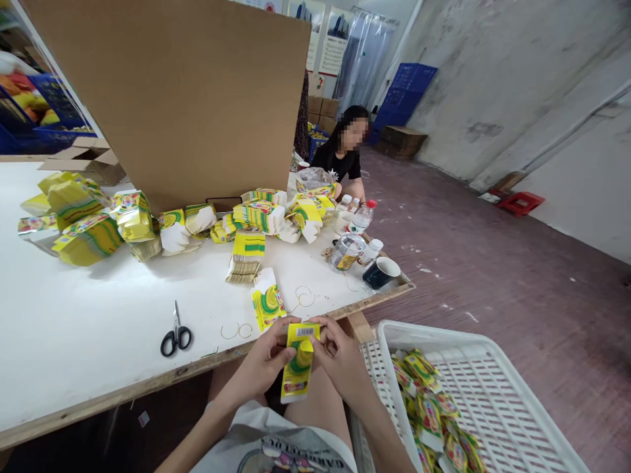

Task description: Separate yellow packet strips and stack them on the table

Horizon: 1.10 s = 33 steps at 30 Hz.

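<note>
— Item one?
— Rectangular yellow-and-green card carton (296,378), between left hand (266,360) and right hand (340,355); left pinching its left edge, right holding its upper right edge.
— Surface?
— White wood-edged table (98,309) just beyond, bearing black-handled steel scissors (176,330) and bundled yellow-green cartons (246,256).
— Room?
— Purplish-brown floor (434,263), stained grey wall (493,85); white slatted plastic basket (507,387) at the right, containing yellow packets (430,417).

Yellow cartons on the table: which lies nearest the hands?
The flat carton by the table edge, just beyond the left hand; the stacked cartons lie farther back.
</note>
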{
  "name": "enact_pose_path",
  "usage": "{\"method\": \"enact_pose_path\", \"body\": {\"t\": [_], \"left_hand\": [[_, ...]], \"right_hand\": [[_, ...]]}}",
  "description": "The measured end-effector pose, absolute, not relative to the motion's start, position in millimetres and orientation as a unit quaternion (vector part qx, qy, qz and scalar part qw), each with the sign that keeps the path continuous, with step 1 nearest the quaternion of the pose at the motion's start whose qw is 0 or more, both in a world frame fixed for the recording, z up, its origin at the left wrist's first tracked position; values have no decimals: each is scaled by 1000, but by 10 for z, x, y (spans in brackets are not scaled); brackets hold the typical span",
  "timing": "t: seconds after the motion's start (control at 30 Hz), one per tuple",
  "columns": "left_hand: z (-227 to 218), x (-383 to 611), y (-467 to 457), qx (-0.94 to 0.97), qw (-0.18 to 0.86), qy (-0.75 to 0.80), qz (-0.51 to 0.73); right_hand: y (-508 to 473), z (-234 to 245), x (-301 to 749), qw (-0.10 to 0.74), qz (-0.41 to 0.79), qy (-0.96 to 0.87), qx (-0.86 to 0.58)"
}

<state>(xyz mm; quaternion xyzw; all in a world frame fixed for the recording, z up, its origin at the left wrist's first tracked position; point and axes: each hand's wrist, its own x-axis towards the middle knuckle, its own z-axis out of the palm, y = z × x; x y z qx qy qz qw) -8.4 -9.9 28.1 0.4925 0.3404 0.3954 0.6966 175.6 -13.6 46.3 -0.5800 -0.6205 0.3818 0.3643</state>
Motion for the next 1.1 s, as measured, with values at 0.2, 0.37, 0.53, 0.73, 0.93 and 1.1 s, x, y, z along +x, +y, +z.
{"method": "enact_pose_path", "body": {"t": [0.2,0.37,0.53,0.73,0.93,1.1], "left_hand": [[314,-44,-100,458,711,343,409],[279,-16,-81,427,727,337,419],[143,95,-52,480,686,351,419],[-271,-60,131,647,405,552,336],[-536,-81,155,664,420,536,310],[-531,-142,158,621,455,532,353]], "right_hand": [[-159,441,1716,335,355,-621,-614],[-137,413,1708,399,391,-611,-560],[-196,439,1925,440,386,-560,-587],[-282,503,2482,360,18,-519,-775],[228,-74,1690,378,253,-555,-696],[638,-429,1176,392,294,-534,-689]]}}
